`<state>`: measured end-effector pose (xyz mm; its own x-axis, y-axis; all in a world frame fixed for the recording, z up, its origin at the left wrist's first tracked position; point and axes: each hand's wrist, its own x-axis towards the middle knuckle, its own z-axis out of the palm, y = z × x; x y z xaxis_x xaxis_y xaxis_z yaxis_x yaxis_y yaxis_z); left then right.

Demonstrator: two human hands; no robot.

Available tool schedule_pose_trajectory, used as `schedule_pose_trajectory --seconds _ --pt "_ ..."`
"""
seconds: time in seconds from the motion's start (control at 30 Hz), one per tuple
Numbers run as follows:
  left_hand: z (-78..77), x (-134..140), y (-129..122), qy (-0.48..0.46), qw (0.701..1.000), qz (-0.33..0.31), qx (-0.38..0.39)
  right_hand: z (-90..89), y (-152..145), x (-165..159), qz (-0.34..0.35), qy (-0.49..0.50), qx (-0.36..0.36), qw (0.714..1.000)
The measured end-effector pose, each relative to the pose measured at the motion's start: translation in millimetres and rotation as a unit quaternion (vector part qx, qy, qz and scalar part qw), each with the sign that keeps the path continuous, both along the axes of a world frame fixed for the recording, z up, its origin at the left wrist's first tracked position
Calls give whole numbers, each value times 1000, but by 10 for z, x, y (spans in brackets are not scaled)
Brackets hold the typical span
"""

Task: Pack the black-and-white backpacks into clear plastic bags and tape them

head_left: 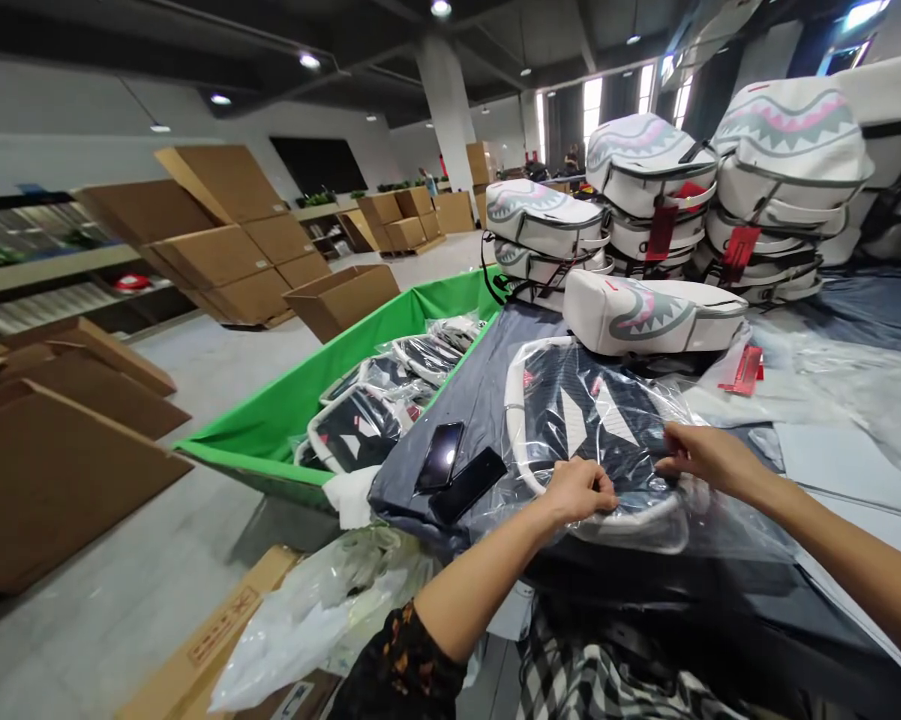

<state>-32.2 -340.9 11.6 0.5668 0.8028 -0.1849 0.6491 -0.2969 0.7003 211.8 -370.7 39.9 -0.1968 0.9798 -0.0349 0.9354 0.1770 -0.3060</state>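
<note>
A black and white backpack (547, 405) lies on the table inside a clear plastic bag (667, 535), its dark padded side with white shapes facing up. At the bag's front edge, the fingers of my left hand (581, 490) are curled closed on the plastic. My right hand (705, 458) pinches the bag at the backpack's right side. Just behind lies a white backpack (656, 312) with a grey and pink shark-mouth print. Two dark phones, one (441, 455) partly beside the other (469, 485), rest to the left of the bag.
Left of the table stands a green-lined bin (262, 425) with several bagged backpacks (356, 425). Stacked white backpacks (649, 155) with red tags rise at the back right. Loose plastic (322, 600) and a flat carton (214, 640) are below; brown boxes (225, 250) stand on the floor.
</note>
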Motion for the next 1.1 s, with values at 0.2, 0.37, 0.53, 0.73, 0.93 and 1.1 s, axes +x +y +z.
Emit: schedule_pose_trajectory --seconds 0.2,0.37,0.53,0.73,0.93,1.1 --pt "61 23 -116 43 994 -55 82 -189 -342 -217 46 51 -34 997" --pt "114 -246 -316 125 919 -126 352 -283 -283 -222 42 40 -59 997" --pt "128 -736 -223 114 953 -60 275 -284 -248 -180 46 55 -55 996" --pt "93 -834 17 -29 998 -50 38 -265 -315 -205 31 225 -39 973" --pt "46 -818 122 -68 996 -57 -15 -244 -1001 590 -331 352 160 861" --pt "-6 -846 181 -56 997 -46 -13 -200 -2079 1882 -575 122 248 770"
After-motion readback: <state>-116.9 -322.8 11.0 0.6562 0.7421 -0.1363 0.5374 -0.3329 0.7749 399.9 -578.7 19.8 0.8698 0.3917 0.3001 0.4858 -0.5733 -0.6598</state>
